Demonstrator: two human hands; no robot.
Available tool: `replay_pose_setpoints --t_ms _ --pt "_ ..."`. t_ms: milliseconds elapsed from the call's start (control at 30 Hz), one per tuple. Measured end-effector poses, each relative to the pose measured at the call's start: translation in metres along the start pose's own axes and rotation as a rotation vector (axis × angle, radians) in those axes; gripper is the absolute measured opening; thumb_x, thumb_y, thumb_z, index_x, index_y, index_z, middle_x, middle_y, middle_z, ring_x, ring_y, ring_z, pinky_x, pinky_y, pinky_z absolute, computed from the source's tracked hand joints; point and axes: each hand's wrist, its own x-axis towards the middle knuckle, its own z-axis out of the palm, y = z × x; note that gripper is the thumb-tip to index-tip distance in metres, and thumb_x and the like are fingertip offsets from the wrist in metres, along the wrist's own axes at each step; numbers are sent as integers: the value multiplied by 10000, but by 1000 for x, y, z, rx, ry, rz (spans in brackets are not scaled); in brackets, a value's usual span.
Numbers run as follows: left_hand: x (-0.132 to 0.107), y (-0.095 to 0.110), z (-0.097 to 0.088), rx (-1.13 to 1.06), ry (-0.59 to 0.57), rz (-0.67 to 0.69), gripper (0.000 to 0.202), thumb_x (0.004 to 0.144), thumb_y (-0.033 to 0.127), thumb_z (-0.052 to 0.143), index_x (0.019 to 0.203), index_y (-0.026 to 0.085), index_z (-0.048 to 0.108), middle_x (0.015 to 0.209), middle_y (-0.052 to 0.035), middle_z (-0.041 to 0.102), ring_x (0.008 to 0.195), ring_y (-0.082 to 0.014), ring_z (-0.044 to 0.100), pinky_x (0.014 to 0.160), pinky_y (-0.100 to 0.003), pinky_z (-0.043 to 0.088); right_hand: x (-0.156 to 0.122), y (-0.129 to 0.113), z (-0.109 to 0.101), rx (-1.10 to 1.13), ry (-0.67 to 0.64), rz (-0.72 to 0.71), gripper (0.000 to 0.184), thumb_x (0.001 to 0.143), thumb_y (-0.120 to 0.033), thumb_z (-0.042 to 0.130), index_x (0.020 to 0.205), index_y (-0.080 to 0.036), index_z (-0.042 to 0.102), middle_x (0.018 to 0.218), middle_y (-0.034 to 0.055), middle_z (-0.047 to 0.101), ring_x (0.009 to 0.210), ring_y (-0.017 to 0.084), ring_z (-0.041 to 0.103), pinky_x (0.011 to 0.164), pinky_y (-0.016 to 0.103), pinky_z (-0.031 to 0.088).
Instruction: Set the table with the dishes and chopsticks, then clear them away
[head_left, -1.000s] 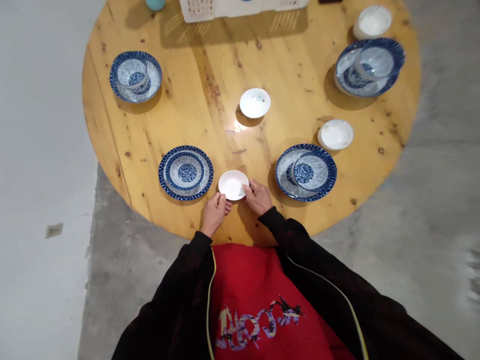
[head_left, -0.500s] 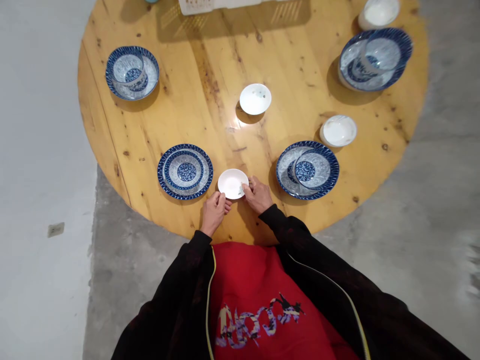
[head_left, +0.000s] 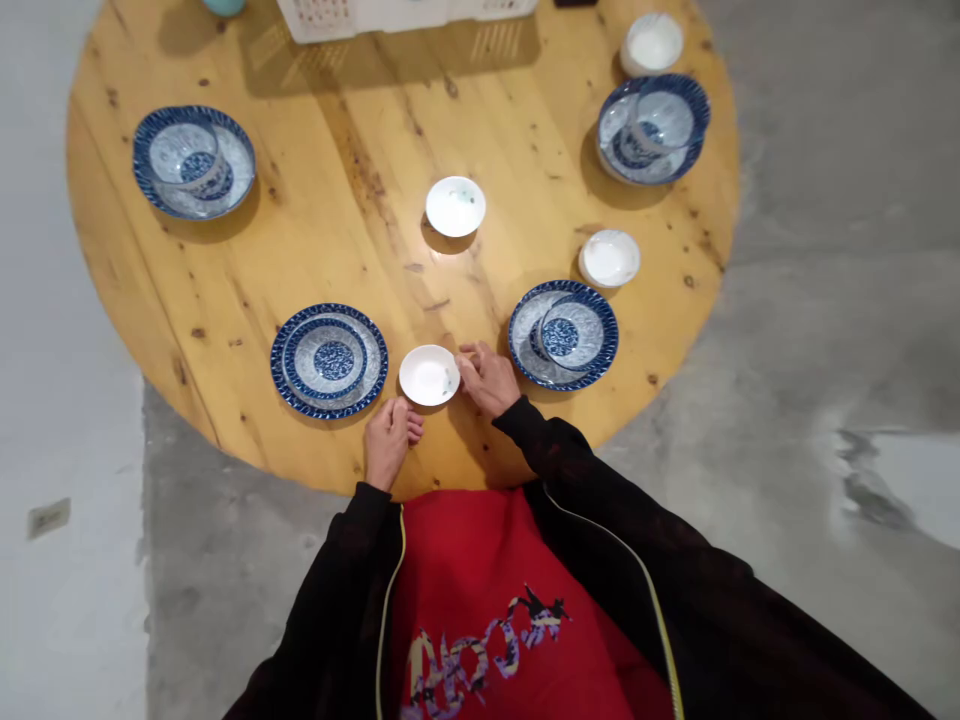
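Observation:
A small white dish (head_left: pixel 429 375) sits near the front edge of the round wooden table (head_left: pixel 360 200). My right hand (head_left: pixel 489 380) rests at its right side, with bent fingertips pinching the rim. My left hand (head_left: pixel 389 440) lies just below and left of the dish, fingers curled, a little apart from it and holding nothing. A blue patterned plate stack (head_left: pixel 329 360) stands left of the dish. To the dish's right is a blue plate with a bowl on it (head_left: pixel 563 335).
Two more small white dishes (head_left: pixel 455 206) (head_left: pixel 609 257) lie mid-table. Blue bowl-and-plate sets stand far left (head_left: pixel 193 160) and far right (head_left: pixel 651 128), with a white bowl (head_left: pixel 652 43) behind. A white basket (head_left: pixel 405 15) sits at the back edge. Grey concrete floor surrounds the table.
The view has shifted, so everything sits further left in the picture. My left hand has drawn back from the dish's rim; my right hand stays on it.

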Motion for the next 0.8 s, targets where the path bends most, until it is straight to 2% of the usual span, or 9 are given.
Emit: replay_pose_setpoints --t_ms 133,267,367,500,633,800 --pt "-2 -7 -6 -10 10 4 416 924 572 479 842 178 588 652 -5 641 507 -105 608 455 -189 478 40 -10 -21 -154 145 43 399 955 -368 434 1207 -115 612 773 102 743 833 297 705 788 367 488" --pt "-3 -7 -6 9 13 -6 393 927 551 469 848 183 583 654 2 639 503 -104 616 446 -181 471 65 -15 -33 -313 103 59 347 929 -394 523 1065 -134 709 840 149 760 869 309 699 770 351 468" --pt "-2 -3 -3 53 -10 -5 382 937 540 466 857 188 590 669 1 651 519 -105 630 465 -182 487 57 -14 -33 -290 13 -1 362 944 -424 509 925 -150 745 815 130 757 785 256 689 697 305 441" --pt "0 4 7 83 -68 33 409 948 552 459 784 194 573 699 -17 673 559 -110 651 493 -191 509 34 -11 -26 -138 -106 -148 324 923 -343 500 980 -151 755 724 52 732 643 183 638 631 267 417" --pt "3 7 14 81 -97 46 378 945 515 479 744 200 533 677 -18 673 540 -110 643 501 -201 521 20 -6 -19 -99 -88 -191 306 853 -253 501 985 -163 762 720 37 727 640 186 635 643 272 434" --pt "2 3 11 60 -58 30 336 948 465 471 740 204 512 657 -12 670 547 -123 662 507 -215 539 8 -1 -14 -54 -114 -174 296 846 -258 495 967 -161 748 696 42 724 639 199 654 653 283 462"
